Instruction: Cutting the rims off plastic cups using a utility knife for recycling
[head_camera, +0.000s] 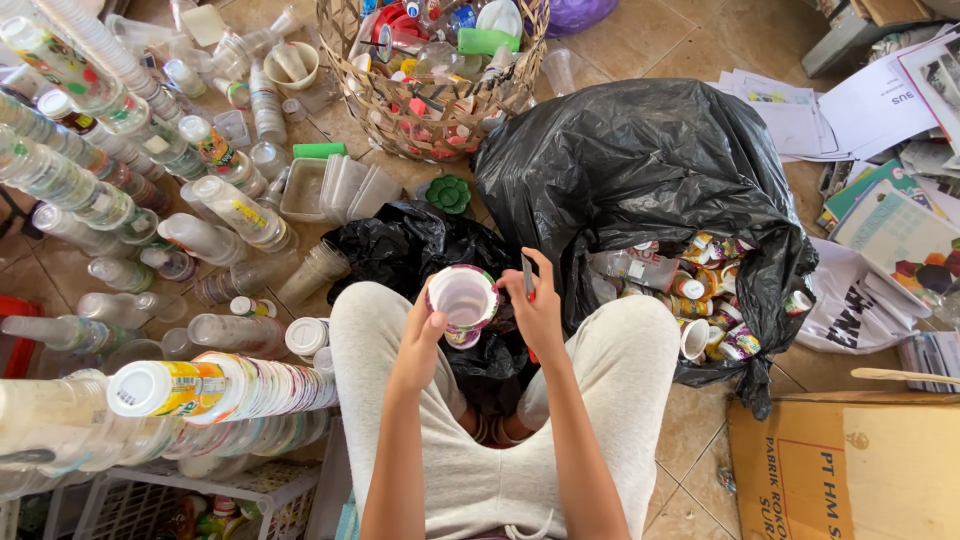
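Head view: we sit on a tiled floor (690, 40), knees up in light grey trousers (620, 370). Left hand (420, 335) is closed around a small plastic cup (462, 300), mouth facing up, held over the lap between the knees. Right hand (538, 305) pinches a thin blade-like tool (527, 275) just beside the cup rim, fingers curled shut on it; we can't tell what kind of tool it is.

Step in hand, by our read: working the cup's printed label or rim with the tool. Next move likely needs the left hand to keep the cup steady while the tool edge gets under the wrap.

Surroundings: open black bag (650, 180) of similar small cups on the right, near the knee. Long nested stacks of clear cups (100, 150) fill the left. Wicker basket (430, 110) of mixed plastics far centre. Loose papers (860, 110) far right, cardboard box (850, 470) near right.
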